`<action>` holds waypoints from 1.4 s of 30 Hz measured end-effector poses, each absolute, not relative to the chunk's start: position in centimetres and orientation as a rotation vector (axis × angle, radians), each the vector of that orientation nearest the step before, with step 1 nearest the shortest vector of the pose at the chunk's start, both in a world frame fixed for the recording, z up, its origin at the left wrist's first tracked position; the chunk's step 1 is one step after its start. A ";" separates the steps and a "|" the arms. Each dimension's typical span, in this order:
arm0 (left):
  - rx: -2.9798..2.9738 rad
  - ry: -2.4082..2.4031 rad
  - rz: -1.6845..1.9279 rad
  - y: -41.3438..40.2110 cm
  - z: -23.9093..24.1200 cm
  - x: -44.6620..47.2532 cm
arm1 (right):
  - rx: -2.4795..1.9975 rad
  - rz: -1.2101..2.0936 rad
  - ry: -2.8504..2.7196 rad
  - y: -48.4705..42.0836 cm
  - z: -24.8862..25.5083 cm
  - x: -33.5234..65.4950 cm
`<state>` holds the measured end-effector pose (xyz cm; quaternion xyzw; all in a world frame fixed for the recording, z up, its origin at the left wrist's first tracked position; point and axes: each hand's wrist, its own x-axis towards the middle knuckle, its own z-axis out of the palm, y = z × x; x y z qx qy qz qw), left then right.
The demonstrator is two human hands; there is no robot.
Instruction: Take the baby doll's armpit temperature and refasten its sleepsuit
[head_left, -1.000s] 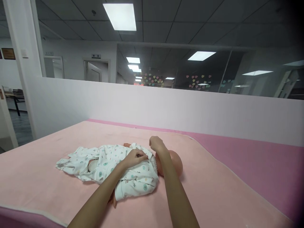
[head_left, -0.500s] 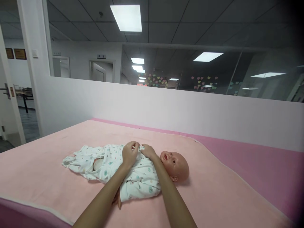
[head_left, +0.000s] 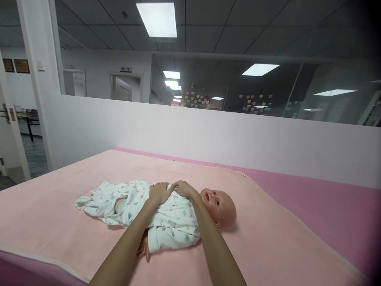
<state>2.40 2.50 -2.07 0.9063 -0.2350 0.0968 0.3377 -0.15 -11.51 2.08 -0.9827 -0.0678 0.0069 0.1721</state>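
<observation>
A baby doll (head_left: 222,208) lies on its back with its head to the right, dressed in a white patterned baby romper (head_left: 175,216). My left hand (head_left: 160,193) rests on the romper's front with its fingers stretched out over the cloth. Just right of it, on the chest, my right hand (head_left: 183,188) has its fingers bent around the cloth near the far edge; their tips are partly hidden. The two hands meet at the left thumb. From the near sleeve sticks out the doll's hand (head_left: 144,248). A gap in the romper shows at the lower body.
A pink padded mat (head_left: 268,246) lies under the doll, with a darker pink surface (head_left: 336,198) beyond its edge. Behind stands a low white wall (head_left: 223,139) with glass above it. At the far left a door (head_left: 12,139) stands ajar.
My left hand has gone from a pinch at the romper's front to fingers laid out flat. My right hand stays nearly in place, shifted slightly left. The doll has hardly moved.
</observation>
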 end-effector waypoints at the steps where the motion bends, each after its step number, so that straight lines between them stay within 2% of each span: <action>1: 2.403 -0.590 0.258 2.5 -1.9 2.3 | -2.800 0.024 -0.190 -11.4 2.1 -0.2; 8: 2.629 -0.618 0.234 2.7 -1.5 2.2 | -2.868 0.068 -0.068 -9.6 2.7 -0.9; 13: 2.666 -0.649 0.144 2.8 -1.6 2.3 | -2.746 0.044 -0.104 -12.2 6.2 -3.2; 17: 2.667 -0.659 0.145 3.0 -1.4 2.0 | -2.485 -0.271 -0.023 -18.5 8.8 -6.3; 20: 2.667 -0.652 0.131 3.0 -1.4 2.0 | -2.236 -0.461 0.262 -23.1 8.3 -7.9; 28: 2.652 -0.656 0.177 2.8 -1.8 2.4 | -2.107 -0.014 0.152 -24.3 4.1 -7.8; 42: 2.633 -0.634 0.233 2.8 -1.8 2.4 | -1.977 0.100 0.219 -24.3 4.3 -7.7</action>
